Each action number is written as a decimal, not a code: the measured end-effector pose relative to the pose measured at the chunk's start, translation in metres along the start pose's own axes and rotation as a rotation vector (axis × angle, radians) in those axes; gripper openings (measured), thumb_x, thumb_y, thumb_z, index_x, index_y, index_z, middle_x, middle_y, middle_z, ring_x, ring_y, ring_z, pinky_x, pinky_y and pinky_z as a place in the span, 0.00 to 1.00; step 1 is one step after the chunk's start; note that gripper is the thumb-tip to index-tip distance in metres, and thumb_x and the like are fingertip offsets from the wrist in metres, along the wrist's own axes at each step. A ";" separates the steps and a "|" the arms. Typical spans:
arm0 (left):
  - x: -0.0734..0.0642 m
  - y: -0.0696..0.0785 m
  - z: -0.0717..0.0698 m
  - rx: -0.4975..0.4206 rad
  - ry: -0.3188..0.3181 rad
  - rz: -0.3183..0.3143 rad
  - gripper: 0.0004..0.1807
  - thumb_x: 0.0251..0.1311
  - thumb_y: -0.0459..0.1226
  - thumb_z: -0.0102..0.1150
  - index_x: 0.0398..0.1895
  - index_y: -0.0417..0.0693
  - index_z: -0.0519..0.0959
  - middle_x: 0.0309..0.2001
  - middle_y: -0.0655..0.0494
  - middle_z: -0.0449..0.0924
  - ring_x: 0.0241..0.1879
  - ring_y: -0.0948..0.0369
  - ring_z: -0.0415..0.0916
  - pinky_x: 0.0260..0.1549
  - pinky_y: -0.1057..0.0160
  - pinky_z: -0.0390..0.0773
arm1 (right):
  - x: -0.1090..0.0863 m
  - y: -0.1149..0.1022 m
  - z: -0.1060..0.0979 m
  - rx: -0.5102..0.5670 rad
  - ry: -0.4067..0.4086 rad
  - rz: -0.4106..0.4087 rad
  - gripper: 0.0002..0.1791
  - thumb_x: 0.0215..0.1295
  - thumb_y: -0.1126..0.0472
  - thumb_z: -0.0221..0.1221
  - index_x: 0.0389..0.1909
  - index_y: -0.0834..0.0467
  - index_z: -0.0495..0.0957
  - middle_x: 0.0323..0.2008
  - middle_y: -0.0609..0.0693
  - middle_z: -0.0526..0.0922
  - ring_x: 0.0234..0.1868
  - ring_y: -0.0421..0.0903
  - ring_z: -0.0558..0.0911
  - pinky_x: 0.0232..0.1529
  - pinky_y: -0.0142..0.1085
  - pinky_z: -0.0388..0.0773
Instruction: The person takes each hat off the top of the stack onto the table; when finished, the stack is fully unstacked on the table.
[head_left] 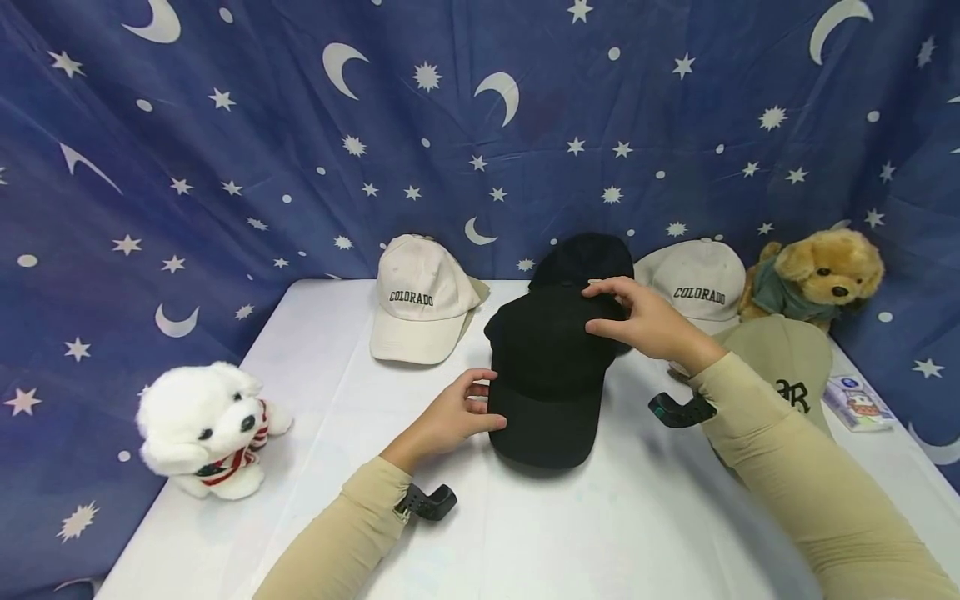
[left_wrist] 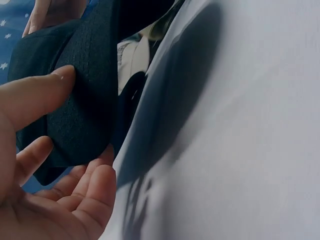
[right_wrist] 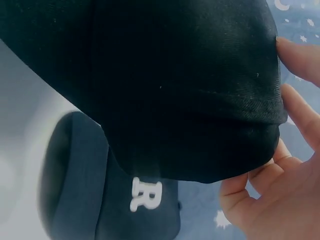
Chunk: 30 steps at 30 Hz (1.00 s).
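A plain black cap [head_left: 551,358] is held above the white table, its brim toward the near side. My left hand [head_left: 448,414] holds the brim's left side; in the left wrist view the thumb [left_wrist: 47,95] lies on one face while other fingers curl under the edge. My right hand [head_left: 648,321] grips the far right of the crown, with thumb and fingers around its edge in the right wrist view. Behind the held cap stands another dark cap [head_left: 588,257], partly hidden; a white letter R shows on this dark cap [right_wrist: 117,215] in the right wrist view.
A cream COLORADO cap [head_left: 420,292] sits at the back left, a paler COLORADO cap [head_left: 697,279] at the back right. A khaki cap [head_left: 783,354] lies partly under my right forearm. White [head_left: 191,417] and brown plush dogs [head_left: 825,271] flank the table [head_left: 300,358]; a small packet [head_left: 857,402] lies right.
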<state>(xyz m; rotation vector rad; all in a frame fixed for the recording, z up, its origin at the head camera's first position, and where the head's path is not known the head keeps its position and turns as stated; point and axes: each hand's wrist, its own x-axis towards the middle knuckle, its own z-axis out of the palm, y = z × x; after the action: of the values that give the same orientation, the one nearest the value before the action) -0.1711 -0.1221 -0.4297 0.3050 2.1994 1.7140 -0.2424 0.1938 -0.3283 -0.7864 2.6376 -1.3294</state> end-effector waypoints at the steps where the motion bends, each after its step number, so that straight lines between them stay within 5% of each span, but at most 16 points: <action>1: 0.001 0.000 0.003 -0.001 -0.006 0.004 0.37 0.56 0.32 0.72 0.69 0.45 0.66 0.59 0.45 0.71 0.53 0.53 0.77 0.50 0.56 0.77 | -0.003 0.001 -0.002 0.002 0.001 0.006 0.26 0.67 0.59 0.66 0.63 0.60 0.73 0.62 0.58 0.73 0.50 0.52 0.79 0.48 0.40 0.76; 9: 0.007 0.006 0.028 -0.025 -0.031 0.029 0.37 0.56 0.31 0.71 0.68 0.44 0.66 0.60 0.45 0.72 0.50 0.56 0.80 0.48 0.60 0.78 | -0.023 0.012 -0.016 -0.042 0.049 0.038 0.25 0.67 0.59 0.66 0.63 0.59 0.74 0.49 0.57 0.76 0.33 0.49 0.74 0.32 0.37 0.73; 14: 0.011 0.008 0.040 -0.008 -0.019 0.028 0.36 0.55 0.32 0.72 0.67 0.45 0.68 0.56 0.49 0.73 0.48 0.58 0.80 0.47 0.61 0.77 | -0.031 0.018 -0.022 -0.019 0.089 -0.016 0.24 0.65 0.65 0.66 0.61 0.63 0.75 0.36 0.55 0.76 0.25 0.46 0.71 0.27 0.35 0.72; 22: 0.015 0.011 0.059 -0.024 -0.006 0.029 0.35 0.54 0.31 0.73 0.65 0.47 0.70 0.53 0.52 0.74 0.46 0.59 0.80 0.45 0.62 0.78 | -0.037 0.026 -0.028 -0.020 0.153 -0.101 0.22 0.63 0.70 0.66 0.57 0.66 0.77 0.54 0.57 0.77 0.28 0.44 0.70 0.33 0.32 0.68; 30: 0.016 0.016 0.069 -0.015 -0.012 0.037 0.35 0.54 0.31 0.72 0.65 0.47 0.70 0.52 0.52 0.74 0.44 0.60 0.80 0.42 0.63 0.77 | -0.043 0.031 -0.034 -0.044 0.181 -0.103 0.20 0.62 0.69 0.67 0.56 0.65 0.78 0.55 0.50 0.77 0.35 0.40 0.75 0.37 0.27 0.71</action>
<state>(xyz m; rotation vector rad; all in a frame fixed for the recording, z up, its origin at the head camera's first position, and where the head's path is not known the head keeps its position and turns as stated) -0.1596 -0.0502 -0.4314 0.3536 2.1850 1.7426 -0.2279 0.2546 -0.3379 -0.8562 2.8087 -1.4359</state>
